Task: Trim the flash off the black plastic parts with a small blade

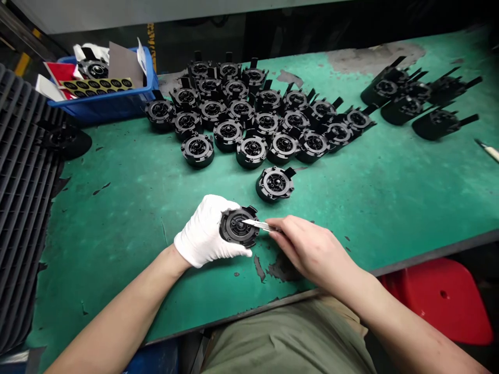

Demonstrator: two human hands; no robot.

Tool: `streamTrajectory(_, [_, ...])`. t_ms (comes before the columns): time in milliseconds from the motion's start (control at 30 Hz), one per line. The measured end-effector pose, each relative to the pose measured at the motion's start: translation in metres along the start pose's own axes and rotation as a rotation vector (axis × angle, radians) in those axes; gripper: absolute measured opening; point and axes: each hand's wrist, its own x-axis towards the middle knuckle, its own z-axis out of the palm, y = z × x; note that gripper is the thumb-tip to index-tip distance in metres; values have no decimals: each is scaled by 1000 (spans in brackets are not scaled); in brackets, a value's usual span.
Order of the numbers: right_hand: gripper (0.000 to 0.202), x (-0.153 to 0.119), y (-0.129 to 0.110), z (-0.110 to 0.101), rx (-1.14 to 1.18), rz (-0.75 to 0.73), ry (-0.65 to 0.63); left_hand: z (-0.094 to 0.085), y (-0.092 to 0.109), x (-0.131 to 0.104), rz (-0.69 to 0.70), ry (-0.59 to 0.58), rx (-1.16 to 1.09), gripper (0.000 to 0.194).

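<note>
My left hand (208,231), in a white glove, is closed around a round black plastic part (238,228) and holds it above the green table with its ribbed face up. My bare right hand (307,244) grips a utility knife (262,225), whose silver blade reaches over the part's face with its tip near the centre. Whether the tip touches the plastic I cannot tell. Just beyond my hands, a single similar black part (275,183) stands on the table, with a flat tab sticking up at its rim.
Several like black parts (251,149) stand in close rows behind; another group (403,106) is at the back right. A blue bin (113,106) with papers and stickers sits back left, beside a dark ribbed stack (27,208). A white-handled tool (489,150) lies right; a red stool (436,296) is below.
</note>
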Motion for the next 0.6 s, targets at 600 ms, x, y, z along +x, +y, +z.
streamTrajectory(600, [25, 21, 13, -9, -174, -129, -54, 1, -12, -7, -32, -61, -24, 101])
